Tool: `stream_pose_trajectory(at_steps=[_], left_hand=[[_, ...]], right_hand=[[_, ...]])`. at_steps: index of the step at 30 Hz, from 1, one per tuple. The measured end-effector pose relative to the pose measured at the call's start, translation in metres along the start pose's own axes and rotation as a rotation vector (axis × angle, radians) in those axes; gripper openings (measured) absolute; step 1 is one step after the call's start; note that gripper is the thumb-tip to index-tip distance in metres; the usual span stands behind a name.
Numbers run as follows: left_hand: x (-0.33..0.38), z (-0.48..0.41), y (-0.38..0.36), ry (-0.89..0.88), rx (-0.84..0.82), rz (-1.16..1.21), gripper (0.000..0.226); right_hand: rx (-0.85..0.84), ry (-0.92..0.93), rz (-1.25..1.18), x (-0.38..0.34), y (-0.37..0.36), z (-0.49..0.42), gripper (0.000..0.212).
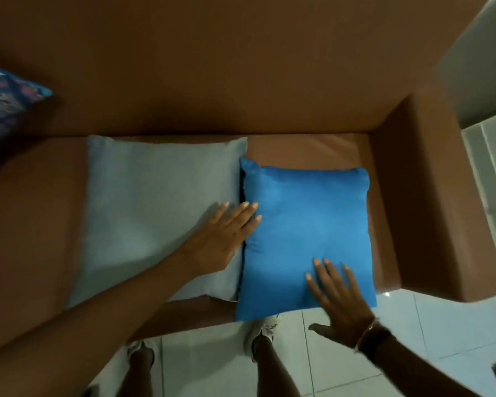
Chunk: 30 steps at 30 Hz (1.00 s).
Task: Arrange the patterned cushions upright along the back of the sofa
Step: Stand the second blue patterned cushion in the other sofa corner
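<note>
The wide brown upholstered sofa point(241, 67) carries a pale grey square cushion point(155, 210) and bright blue satin cushion point(307, 230), both flat; a patterned one point(9, 107) seemingly leans far left. Left hand point(224, 236) and right hand point(338, 293) rest splayed, gripping nothing; the blue overhangs, so a nudge could tip it floorward.

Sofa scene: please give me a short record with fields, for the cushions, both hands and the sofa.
sofa: brown sofa, seat, back and one armrest in view
blue cushion: blue cushion lies flat on the seat, front edge over the seat edge
grey cushion: grey cushion lies flat beside it
patterned cushion: patterned cushion at far left, partly out of view, seems to lean on the back
left hand: left hand open, at the blue cushion's left edge
right hand: right hand open, flat on the blue cushion
floor: white tiles
</note>
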<state>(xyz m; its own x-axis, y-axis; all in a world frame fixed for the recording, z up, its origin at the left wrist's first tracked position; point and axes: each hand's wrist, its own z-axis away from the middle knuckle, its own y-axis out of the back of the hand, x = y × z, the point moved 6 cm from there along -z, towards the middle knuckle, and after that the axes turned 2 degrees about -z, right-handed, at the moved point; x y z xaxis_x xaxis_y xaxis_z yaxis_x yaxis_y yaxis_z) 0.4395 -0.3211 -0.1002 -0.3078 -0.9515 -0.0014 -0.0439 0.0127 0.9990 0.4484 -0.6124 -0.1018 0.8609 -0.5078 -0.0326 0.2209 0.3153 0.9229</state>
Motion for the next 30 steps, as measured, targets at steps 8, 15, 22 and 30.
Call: stream_pose_trajectory(at_steps=[8,15,22,30], left_hand=[[0.012,-0.091,-0.034,-0.252,-0.211,-0.038,0.146],[0.013,-0.123,0.006,-0.105,-0.164,0.112,0.091],[0.005,-0.199,0.065,0.318,0.007,0.855,0.060],[-0.085,-0.318,0.176,0.400,0.096,1.181,0.024]], right_hand=[[0.288,-0.155,0.045,-0.001,-0.005,-0.039,0.047],[0.285,0.001,-0.560,0.129,0.100,-0.043,0.058],[0.307,0.029,-0.613,0.276,0.241,-0.070,0.040],[0.389,-0.156,-0.813,0.370,0.334,-0.147,0.033]])
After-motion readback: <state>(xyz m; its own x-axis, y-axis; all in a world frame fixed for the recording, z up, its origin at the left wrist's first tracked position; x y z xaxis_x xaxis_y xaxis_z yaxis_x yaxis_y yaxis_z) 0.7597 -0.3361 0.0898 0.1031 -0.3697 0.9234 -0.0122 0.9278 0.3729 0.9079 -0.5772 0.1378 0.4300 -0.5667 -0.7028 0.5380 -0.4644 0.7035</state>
